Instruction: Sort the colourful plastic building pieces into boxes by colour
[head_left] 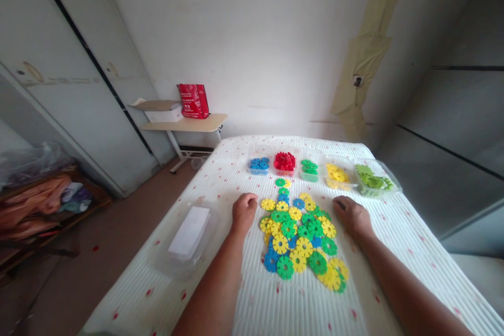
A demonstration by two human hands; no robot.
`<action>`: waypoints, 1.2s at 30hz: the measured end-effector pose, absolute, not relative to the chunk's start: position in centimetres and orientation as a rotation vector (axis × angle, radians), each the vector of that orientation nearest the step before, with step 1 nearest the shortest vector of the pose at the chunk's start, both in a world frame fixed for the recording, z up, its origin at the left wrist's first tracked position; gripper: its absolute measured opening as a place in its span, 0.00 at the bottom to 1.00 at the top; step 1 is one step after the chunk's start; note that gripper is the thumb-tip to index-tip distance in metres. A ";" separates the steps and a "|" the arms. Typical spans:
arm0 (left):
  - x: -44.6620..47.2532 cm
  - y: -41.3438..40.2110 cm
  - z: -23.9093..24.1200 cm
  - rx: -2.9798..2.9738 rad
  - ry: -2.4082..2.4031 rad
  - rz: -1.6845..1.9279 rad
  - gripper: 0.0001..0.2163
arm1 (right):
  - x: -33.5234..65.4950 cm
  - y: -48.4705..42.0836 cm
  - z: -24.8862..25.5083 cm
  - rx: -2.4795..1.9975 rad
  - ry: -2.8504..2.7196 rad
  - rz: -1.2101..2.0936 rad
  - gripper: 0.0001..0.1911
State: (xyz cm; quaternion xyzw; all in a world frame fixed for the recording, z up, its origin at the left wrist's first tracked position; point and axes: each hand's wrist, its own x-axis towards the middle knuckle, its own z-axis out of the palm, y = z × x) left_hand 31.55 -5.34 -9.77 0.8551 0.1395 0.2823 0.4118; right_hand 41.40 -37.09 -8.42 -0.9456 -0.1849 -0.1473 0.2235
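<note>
A loose pile of notched plastic discs (304,245) in yellow, green and blue lies on the white, red-dotted tablecloth. On the pile's left side my left hand (244,212) rests on the cloth with its fingers curled closed, and I see nothing in it. My right hand (353,216) lies to the right of the discs, also curled into a loose fist, with shadow under its fingers and no object showing. Both hands are apart from the pile. A short row of green and blue discs (283,191) stretches from the pile toward the back.
Along the back stand clear tubs of blue discs (259,166), red pieces (284,163), green discs (309,167), yellow pieces (337,174) and light green pieces (372,178). A clear lid (163,260) with a white paper is at left. Beyond, a side table (212,122) holds a red bag (193,101).
</note>
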 end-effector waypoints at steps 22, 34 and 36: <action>32.4 -7.3 -8.2 2.628 0.196 0.284 0.20 | 41.7 -37.2 -8.9 -2.618 -0.511 -0.439 0.13; 32.4 -7.2 -8.5 2.573 0.168 0.357 0.14 | 41.6 -37.0 -8.9 -2.656 -0.501 -0.420 0.11; 32.3 -7.2 -8.6 2.523 0.184 0.395 0.13 | 41.6 -37.1 -9.0 -2.657 -0.508 -0.426 0.11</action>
